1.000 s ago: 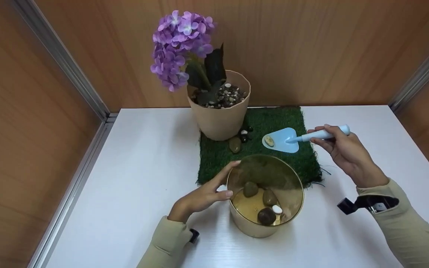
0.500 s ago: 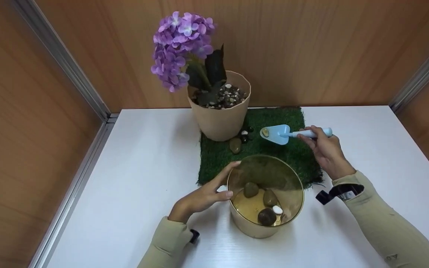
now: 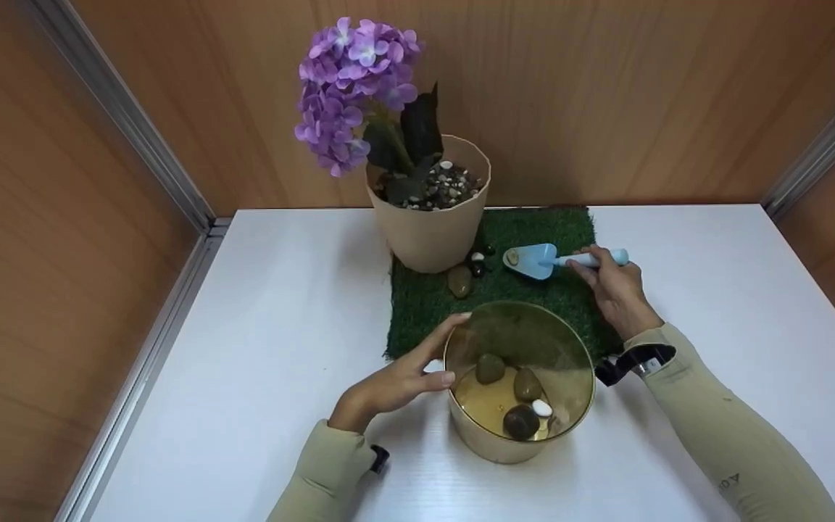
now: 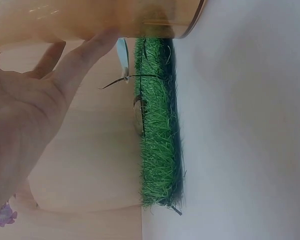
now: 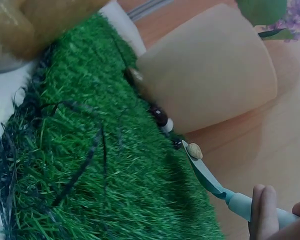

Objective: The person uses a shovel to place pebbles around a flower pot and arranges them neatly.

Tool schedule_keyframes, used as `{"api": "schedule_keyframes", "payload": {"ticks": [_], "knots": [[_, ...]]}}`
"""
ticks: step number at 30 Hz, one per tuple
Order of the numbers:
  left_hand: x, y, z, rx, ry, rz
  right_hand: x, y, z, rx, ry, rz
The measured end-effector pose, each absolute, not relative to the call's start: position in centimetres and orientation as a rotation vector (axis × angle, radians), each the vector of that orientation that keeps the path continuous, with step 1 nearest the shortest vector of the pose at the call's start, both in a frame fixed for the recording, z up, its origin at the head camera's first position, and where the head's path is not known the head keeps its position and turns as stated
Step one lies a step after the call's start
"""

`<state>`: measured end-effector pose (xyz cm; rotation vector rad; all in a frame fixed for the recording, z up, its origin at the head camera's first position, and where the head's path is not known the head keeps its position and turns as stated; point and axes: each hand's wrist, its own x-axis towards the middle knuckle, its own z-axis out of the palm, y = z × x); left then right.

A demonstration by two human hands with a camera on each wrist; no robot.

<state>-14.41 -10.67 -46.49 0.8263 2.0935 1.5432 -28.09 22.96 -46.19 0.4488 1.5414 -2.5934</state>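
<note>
The right hand (image 3: pixel 615 291), fingers curled round the blue trowel (image 3: pixel 533 262), has carried the pebble (image 3: pixel 512 257) on it leftward over the artificial turf (image 3: pixel 425 326), nearer the flowerpot (image 3: pixel 428 238), while the left hand (image 3: pixel 397 378), fingers nearly straight, rests against the amber bowl (image 3: pixel 493 448).

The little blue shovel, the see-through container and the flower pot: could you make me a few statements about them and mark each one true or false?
1. The right hand holds the blue shovel by its handle. True.
2. Nothing lies on the blue shovel. False: a pale stone rests on it.
3. The left hand touches the see-through container. True.
4. The see-through container is empty. False: brown stones and a white pebble lie inside.
5. Purple flowers rise from the flower pot. True.
6. The flower pot lies on its side. False: it stands upright.
</note>
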Motion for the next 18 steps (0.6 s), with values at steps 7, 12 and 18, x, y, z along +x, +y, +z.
{"api": "schedule_keyframes", "payload": {"ticks": [7,12,18], "knots": [[-14.5,-10.7,-46.4,0.874,2.113,1.532,-28.6,22.0,-46.6,0.472,1.488,-2.614],[-14.5,-10.7,-46.4,0.873,2.116,1.528,-28.6,21.3,-47.2,0.393,1.648,-2.582],[-14.5,-10.6,-46.5,0.863,2.088,1.544,-28.2,20.6,-47.6,0.243,1.873,-2.521]]}}
